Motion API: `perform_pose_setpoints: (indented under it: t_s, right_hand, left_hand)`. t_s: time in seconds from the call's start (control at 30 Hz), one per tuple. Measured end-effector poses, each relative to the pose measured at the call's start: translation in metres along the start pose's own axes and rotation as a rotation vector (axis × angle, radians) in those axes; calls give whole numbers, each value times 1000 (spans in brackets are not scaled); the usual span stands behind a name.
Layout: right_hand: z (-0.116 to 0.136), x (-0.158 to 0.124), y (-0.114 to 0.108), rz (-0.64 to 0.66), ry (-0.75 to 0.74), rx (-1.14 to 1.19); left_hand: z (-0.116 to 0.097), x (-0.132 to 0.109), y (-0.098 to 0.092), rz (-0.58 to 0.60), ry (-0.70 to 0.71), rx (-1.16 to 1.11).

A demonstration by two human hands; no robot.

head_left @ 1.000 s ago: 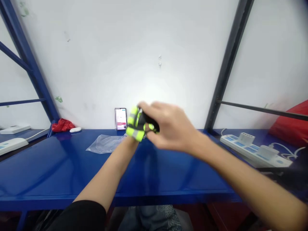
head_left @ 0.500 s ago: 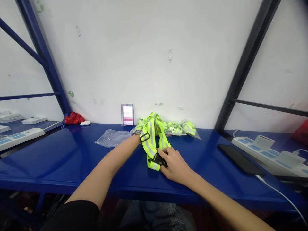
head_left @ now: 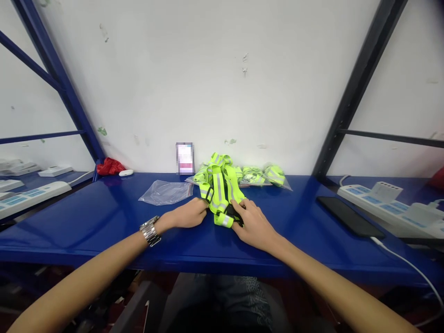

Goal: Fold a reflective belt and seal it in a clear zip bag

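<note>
A bundle of neon-yellow reflective straps [head_left: 219,185] with silver stripes lies looped on the blue table [head_left: 166,249]. My right hand [head_left: 255,224] is closed around the black buckle [head_left: 234,213] at the near end of the straps, partly covering it. My left hand [head_left: 190,213], with a metal watch [head_left: 150,231] on the wrist, pinches the left edge of the straps just below a black slider [head_left: 209,194]. Its fingertips are partly hidden. Left of the bundle lies a flat clear plastic bag [head_left: 164,192].
Bagged yellow straps [head_left: 255,175] line the wall behind the bundle. A lit phone [head_left: 185,158] leans there. To the right lie a dark phone [head_left: 335,216] on a white cable and a power strip [head_left: 376,208]. A red cloth [head_left: 110,167] sits back left.
My left hand has come back from the far side of the straps to their near left edge. My right hand keeps its hold on the buckle. The view has shifted slightly.
</note>
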State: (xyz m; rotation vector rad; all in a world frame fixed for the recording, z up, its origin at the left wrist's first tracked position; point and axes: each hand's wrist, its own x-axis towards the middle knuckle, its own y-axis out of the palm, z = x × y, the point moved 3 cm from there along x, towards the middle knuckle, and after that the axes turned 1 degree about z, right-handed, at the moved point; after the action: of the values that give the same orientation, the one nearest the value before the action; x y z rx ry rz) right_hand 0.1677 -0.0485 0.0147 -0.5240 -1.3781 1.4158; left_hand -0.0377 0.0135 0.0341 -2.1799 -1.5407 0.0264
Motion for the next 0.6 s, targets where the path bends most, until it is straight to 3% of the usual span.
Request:
perform_pose_setpoints:
  t_s: [0.07, 0.17, 0.27, 0.33, 0.37, 0.43, 0.6]
  right_hand:
    - [2, 4, 1, -63, 8, 79]
    - [7, 12, 3, -143, 43, 176]
    - [9, 18, 2, -170, 117, 213]
    - [9, 22, 0, -173, 169, 203]
    - [9, 23, -2, -179, 194, 189]
    - [9, 26, -5, -192, 228, 152]
    - [12, 26, -10, -218, 89, 111]
  left_hand:
    - [-1, -14, 6, 42, -36, 36]
    - [-3, -29, 16, -37, -306, -155]
    - [-9, -43, 31, 128, -576, -208]
    - [-15, -53, 42, 290, -658, -246]
    - [-18, -56, 46, 344, -673, -315]
    - [-25, -58, 54, 336, -639, -516]
    - [-39, -43, 61, 105, -564, -857]
